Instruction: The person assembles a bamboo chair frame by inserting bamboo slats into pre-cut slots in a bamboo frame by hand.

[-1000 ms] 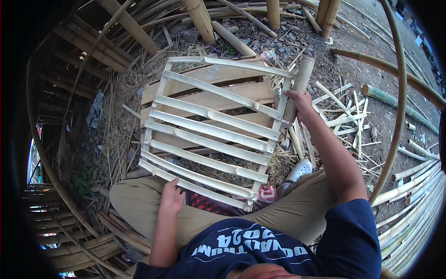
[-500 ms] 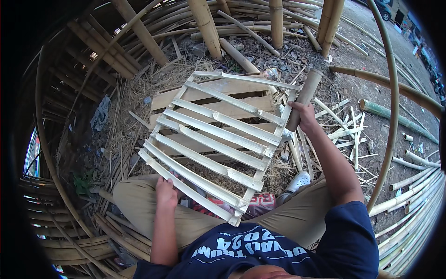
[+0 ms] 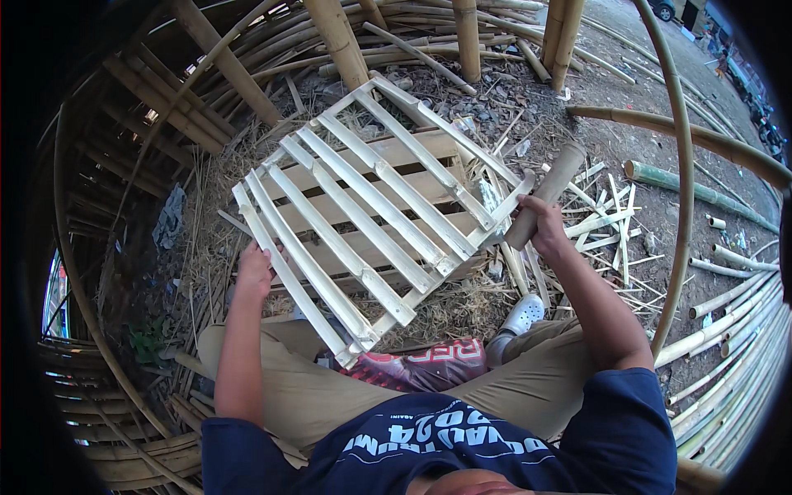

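A lattice panel of pale split-bamboo slats point(image 3: 371, 227) lies tilted before me, over a low wooden-plank platform point(image 3: 436, 145). My left hand point(image 3: 255, 268) is closed round the outermost slat at the panel's near left side; some fingers are hidden beneath it. My right hand point(image 3: 540, 224) grips a short, thick brown bamboo tube point(image 3: 561, 175), held slanting beside the panel's right corner. The thumb side of that hand is close to the panel's edge rail; whether it also pinches the rail I cannot tell.
Split bamboo offcuts point(image 3: 615, 219) litter the ground at right, near a green bamboo pole point(image 3: 701, 191). Long poles point(image 3: 734, 363) are stacked at far right. A curved bamboo upright point(image 3: 685, 165) rises beside my right arm. A printed red sack point(image 3: 429, 363) lies between my legs.
The panel has turned, its far end swinging up and right and its near end moving left. My left hand has moved left and farther away with it. My right hand still grips the tube.
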Demonstrator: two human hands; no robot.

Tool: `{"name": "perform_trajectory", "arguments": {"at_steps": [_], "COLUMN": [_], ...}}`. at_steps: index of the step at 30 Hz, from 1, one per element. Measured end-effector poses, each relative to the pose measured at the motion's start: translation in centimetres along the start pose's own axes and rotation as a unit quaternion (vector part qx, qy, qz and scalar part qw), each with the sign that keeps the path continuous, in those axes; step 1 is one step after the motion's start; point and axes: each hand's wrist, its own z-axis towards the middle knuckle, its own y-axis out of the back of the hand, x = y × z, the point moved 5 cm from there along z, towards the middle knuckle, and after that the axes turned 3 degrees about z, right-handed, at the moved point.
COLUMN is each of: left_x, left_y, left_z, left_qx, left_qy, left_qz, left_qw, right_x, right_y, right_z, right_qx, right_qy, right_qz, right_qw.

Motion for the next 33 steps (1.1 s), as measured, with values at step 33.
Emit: {"name": "perform_trajectory", "arguments": {"at_steps": [33], "left_x": [-8.1], "left_y": [-22.4], "left_z": [-1.4], "left_qx": [0.283], "left_qy": [-0.413], "left_qz": [0.419], "left_qw": [0.757], "right_x": [-5.4], "right_y": [-3.6], "right_z": [-8.8], "right_qx": [0.078], "right_qy": [-0.2], "right_qz": [-0.162], "right_qw": [0.963]}}
